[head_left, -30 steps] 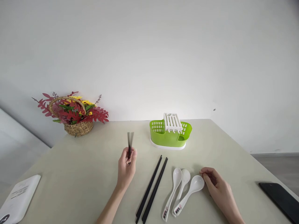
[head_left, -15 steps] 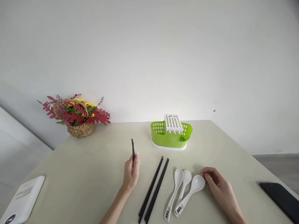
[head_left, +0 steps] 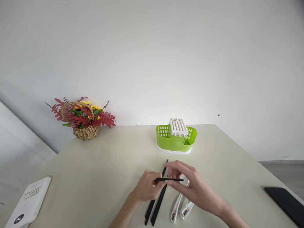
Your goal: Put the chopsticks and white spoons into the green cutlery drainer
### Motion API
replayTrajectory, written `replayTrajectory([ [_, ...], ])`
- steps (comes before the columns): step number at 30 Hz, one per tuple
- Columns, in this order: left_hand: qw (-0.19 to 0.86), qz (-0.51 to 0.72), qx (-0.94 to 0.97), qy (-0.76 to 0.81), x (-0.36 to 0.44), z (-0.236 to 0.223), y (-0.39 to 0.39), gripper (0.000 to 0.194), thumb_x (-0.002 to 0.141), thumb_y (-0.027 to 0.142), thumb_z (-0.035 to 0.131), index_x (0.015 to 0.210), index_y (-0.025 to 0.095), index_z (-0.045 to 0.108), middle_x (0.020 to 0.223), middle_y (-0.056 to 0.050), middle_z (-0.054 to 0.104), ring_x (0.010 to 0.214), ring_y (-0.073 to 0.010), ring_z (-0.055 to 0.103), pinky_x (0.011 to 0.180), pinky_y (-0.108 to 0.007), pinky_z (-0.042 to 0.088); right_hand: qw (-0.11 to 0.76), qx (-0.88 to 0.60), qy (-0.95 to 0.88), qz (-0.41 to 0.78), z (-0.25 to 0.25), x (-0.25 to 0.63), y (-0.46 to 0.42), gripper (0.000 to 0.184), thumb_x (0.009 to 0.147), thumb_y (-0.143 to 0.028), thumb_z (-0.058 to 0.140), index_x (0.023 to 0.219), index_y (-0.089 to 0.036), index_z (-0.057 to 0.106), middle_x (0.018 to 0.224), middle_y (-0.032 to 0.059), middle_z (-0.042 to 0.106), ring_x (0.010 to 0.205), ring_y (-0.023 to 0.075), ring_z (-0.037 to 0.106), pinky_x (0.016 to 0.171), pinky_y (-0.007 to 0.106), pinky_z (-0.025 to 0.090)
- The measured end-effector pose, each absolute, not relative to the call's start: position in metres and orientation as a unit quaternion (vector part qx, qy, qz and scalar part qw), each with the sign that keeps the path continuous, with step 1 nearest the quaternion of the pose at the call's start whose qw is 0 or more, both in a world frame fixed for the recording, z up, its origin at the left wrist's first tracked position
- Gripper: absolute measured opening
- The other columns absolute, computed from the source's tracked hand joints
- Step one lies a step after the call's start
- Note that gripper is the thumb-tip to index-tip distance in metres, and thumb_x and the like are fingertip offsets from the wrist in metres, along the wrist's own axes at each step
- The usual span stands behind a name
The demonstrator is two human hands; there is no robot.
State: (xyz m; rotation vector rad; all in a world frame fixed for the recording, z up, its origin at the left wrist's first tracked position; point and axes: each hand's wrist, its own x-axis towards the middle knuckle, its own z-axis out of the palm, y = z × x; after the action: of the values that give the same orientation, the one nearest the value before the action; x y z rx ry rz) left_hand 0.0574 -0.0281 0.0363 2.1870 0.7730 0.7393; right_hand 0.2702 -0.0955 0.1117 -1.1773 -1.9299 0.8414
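My left hand (head_left: 149,186) is closed around black chopsticks (head_left: 174,179), whose ends stick out to the right, roughly level. Close against them is my right hand (head_left: 190,185), its thumb at the chopsticks and its fingers curved apart above; I cannot tell whether the thumb presses on them. Beneath both hands, more black chopsticks (head_left: 158,202) lie slanting on the table, partly covered. White spoons (head_left: 176,207) rest to their right, their bowls mostly hidden behind my right hand.
A green cutlery basket (head_left: 174,144) with a white slotted top (head_left: 179,126) stands farther back. At the back left is a wicker basket of artificial flowers (head_left: 86,131). A white box-like device (head_left: 32,201) lies at left, a black phone (head_left: 285,202) at right. A wall rises behind the table.
My left hand has moved right and tipped its chopsticks from upright to level. My right hand has left the spoons' right side and come across to the chopsticks. The view has shifted slightly.
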Motion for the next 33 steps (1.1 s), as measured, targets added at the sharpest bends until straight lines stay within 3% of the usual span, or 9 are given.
replayTrajectory([
  [2,0.342,0.290,0.842,0.301,0.057,0.035,-0.030,0.045,0.102,0.045,0.047,0.064,0.022,0.040,0.056,0.006,0.029,0.051,-0.0113,0.029,0.054,-0.028,0.024,0.355,-0.440,-0.759,0.322,0.117,0.263,-0.090,0.019,0.105,-0.040,0.055,0.111,-0.030,0.070,0.104,0.0019,0.066,0.088,0.0159,0.066,0.080,0.030,0.055],
  [4,0.342,0.307,0.828,0.321,0.057,0.032,-0.030,0.042,0.104,0.047,0.045,0.069,0.022,0.047,0.059,0.005,0.036,0.054,-0.0123,0.033,0.055,-0.027,0.028,0.367,-0.433,-0.763,0.311,0.123,0.259,-0.083,0.026,0.108,-0.038,0.048,0.097,-0.026,0.069,0.101,0.0018,0.065,0.086,0.0150,0.065,0.079,0.029,0.053],
  [9,0.363,0.357,0.790,0.341,0.060,0.028,-0.028,0.039,0.110,0.041,0.030,0.087,0.022,0.055,0.073,0.001,0.057,0.064,-0.0142,0.052,0.068,-0.027,0.043,0.385,-0.457,-0.760,0.256,0.144,0.254,-0.058,0.032,0.110,-0.035,0.043,0.084,-0.024,0.059,0.089,-0.0002,0.065,0.077,0.0145,0.061,0.073,0.028,0.049],
  [12,0.372,0.359,0.790,0.329,0.061,0.030,-0.026,0.037,0.110,0.038,0.033,0.095,0.021,0.063,0.095,-0.004,0.072,0.092,-0.0175,0.066,0.088,-0.028,0.048,0.363,-0.483,-0.764,0.228,0.152,0.252,-0.045,0.035,0.110,-0.036,0.041,0.081,-0.024,0.057,0.087,-0.0005,0.065,0.077,0.0153,0.062,0.072,0.029,0.047],
  [15,0.375,0.364,0.787,0.328,0.061,0.033,-0.024,0.033,0.109,0.038,0.040,0.107,0.023,0.069,0.105,-0.004,0.076,0.106,-0.0192,0.068,0.097,-0.029,0.048,0.335,-0.477,-0.784,0.211,0.153,0.250,-0.039,0.035,0.110,-0.035,0.040,0.082,-0.024,0.059,0.089,0.0002,0.066,0.081,0.0166,0.064,0.074,0.031,0.047],
  [24,0.357,0.374,0.788,0.335,0.050,0.038,-0.014,0.029,0.105,0.040,0.054,0.109,0.028,0.080,0.106,-0.003,0.081,0.101,-0.0196,0.071,0.092,-0.028,0.052,0.320,-0.460,-0.808,0.182,0.145,0.244,-0.034,0.033,0.110,-0.033,0.042,0.084,-0.023,0.059,0.090,0.0012,0.067,0.078,0.0161,0.065,0.073,0.030,0.049],
  [33,0.343,0.330,0.807,0.349,0.046,0.035,-0.011,0.031,0.105,0.043,0.053,0.111,0.028,0.079,0.105,-0.003,0.081,0.102,-0.0219,0.071,0.098,-0.033,0.051,0.326,-0.458,-0.808,0.174,0.141,0.241,-0.031,0.035,0.110,-0.037,0.040,0.085,-0.023,0.060,0.088,0.0021,0.067,0.078,0.0165,0.065,0.073,0.030,0.049],
])
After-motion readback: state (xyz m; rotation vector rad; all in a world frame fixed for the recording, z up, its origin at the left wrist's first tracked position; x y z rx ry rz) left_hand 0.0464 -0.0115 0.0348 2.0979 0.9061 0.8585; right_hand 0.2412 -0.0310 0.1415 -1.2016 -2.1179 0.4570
